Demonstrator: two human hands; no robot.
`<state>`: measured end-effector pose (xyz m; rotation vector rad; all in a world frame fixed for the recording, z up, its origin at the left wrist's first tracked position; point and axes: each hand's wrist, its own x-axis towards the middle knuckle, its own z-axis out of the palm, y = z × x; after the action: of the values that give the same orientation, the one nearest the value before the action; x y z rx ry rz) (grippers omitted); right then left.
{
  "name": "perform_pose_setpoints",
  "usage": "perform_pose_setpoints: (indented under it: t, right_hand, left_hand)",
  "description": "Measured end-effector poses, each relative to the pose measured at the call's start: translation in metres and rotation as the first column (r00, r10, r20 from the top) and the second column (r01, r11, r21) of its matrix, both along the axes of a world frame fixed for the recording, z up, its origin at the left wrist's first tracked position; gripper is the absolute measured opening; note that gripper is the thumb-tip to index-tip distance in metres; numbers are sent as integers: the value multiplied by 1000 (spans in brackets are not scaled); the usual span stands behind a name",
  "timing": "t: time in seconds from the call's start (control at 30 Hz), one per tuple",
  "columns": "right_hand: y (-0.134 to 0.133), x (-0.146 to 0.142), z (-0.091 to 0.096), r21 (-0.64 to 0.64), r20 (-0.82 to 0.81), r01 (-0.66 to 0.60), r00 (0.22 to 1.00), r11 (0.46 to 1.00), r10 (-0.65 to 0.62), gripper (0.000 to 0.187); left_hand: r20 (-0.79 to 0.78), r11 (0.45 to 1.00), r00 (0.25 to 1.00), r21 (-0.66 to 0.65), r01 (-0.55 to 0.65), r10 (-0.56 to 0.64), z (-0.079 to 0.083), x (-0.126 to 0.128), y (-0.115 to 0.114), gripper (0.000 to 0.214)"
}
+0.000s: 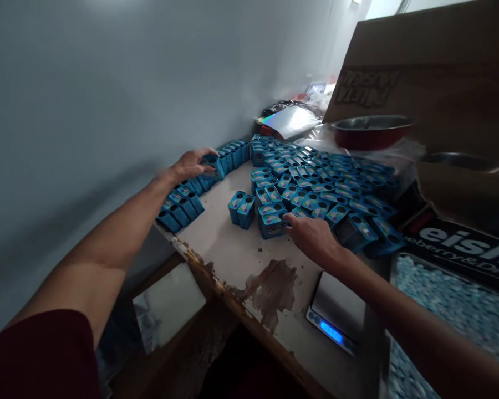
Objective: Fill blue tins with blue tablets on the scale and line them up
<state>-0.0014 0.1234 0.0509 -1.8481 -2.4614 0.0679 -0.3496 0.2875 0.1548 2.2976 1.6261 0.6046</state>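
Note:
My left hand (191, 164) is closed round a small blue box (210, 170) at the row of similar boxes (233, 155) along the wall. Farther right, my right hand (310, 231) has its fingers closed at the right end of another blue box (271, 228), at the front of a large cluster of blue boxes (311, 180). Many boxes have a dark round spot on top. Two boxes (241, 208) stand side by side just left of that cluster. Several more (181, 206) line the table's left edge, below my left forearm.
A digital scale (336, 310) with a lit blue display lies under my right forearm. Right of it is a tray of pale blue pieces (453, 310). A red round pan (372, 133) and a large cardboard box (432, 72) stand behind. The worn table edge (216, 282) is chipped.

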Motion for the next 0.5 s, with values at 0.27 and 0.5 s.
perform_pose_setpoints:
  t: [0.27,0.5]
  right_hand:
    - [2,-11,7,-57,88,37,996,998,-32,25]
    - [-63,32,22,-84,-81,140,986,987,-147,21]
  left_hand:
    - [-75,942,981,-300,151,-181,-43,-51,7,36]
    - [-84,991,994,-112,66,-76,-71,-37,4,50]
